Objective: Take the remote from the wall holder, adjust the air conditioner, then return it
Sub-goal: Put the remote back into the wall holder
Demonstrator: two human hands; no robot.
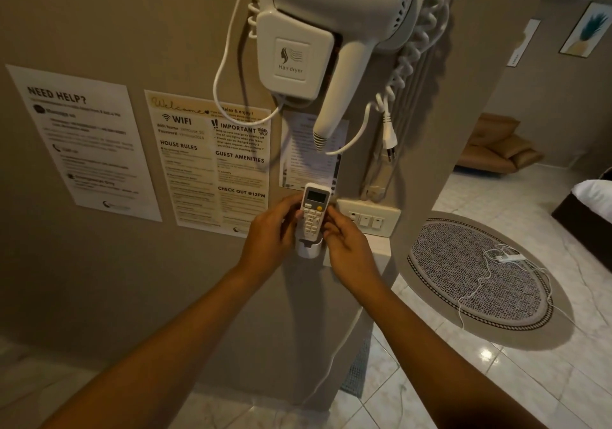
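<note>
My left hand (270, 233) and my right hand (344, 244) are both up at the beige wall (99, 279), one on each side of the white remote (314, 211). The remote stands upright with its lower end seated in the small white wall holder (309, 249), screen at the top and a yellow button just below it. My left fingers (291, 208) are curled narrowly against the remote's left edge, and my right fingers (332, 221) are pinched in close on its right edge, so I am holding the remote from both sides. Whether it rests fully down in the holder, I cannot tell.

Above my hands a white hair dryer (344, 31) hangs in its wall mount, its coiled cord (419, 54) trailing down the corner. To the left of the remote a welcome notice (212, 160) with WiFi details and house rules is stuck to the wall, and farther left a sheet headed NEED HELP? (86, 143). Just right of the remote sits a switch plate (367, 218). Beyond the wall corner a round patterned rug (477, 273) lies on the tiled floor (496, 379), with a thin white cable (490, 263) across it
</note>
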